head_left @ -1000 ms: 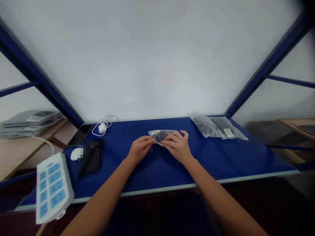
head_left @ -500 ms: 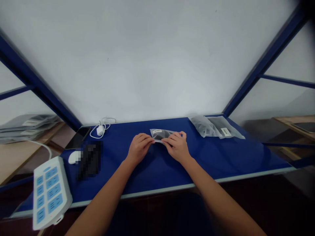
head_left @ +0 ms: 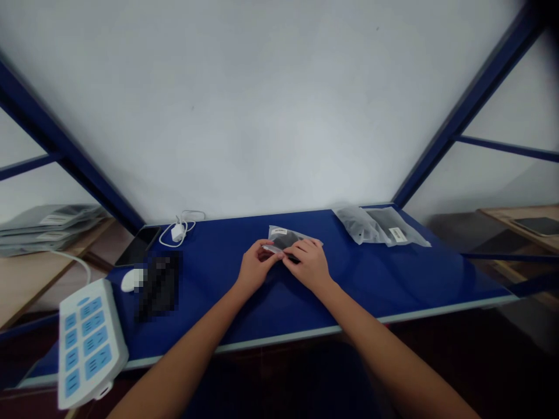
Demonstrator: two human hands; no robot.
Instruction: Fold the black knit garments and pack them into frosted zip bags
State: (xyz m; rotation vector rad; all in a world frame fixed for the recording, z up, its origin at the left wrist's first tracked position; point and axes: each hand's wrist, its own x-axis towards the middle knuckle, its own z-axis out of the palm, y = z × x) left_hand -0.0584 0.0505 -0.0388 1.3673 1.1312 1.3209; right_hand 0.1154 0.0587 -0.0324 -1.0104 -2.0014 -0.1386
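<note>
Left hand (head_left: 253,270) and right hand (head_left: 311,265) are close together, fingertips nearly meeting. Both grip the near edge of a clear plastic bag (head_left: 289,237): the left pinches its near left corner, the right lays its fingers over the right part. The bag, white-labelled with dark contents, is at the middle of the blue table (head_left: 279,311). Whether it touches the surface cannot be told.

To the right, near the wall (head_left: 262,128), two plastic bags lie partly overlapping, the crumpled bag (head_left: 356,222) left of the labelled bag (head_left: 388,220).

To the left: white charger (head_left: 177,233) with coiled cable, dark phone (head_left: 138,245), white mouse (head_left: 130,280), pixelated black item (head_left: 158,286), power strip (head_left: 89,343).
</note>
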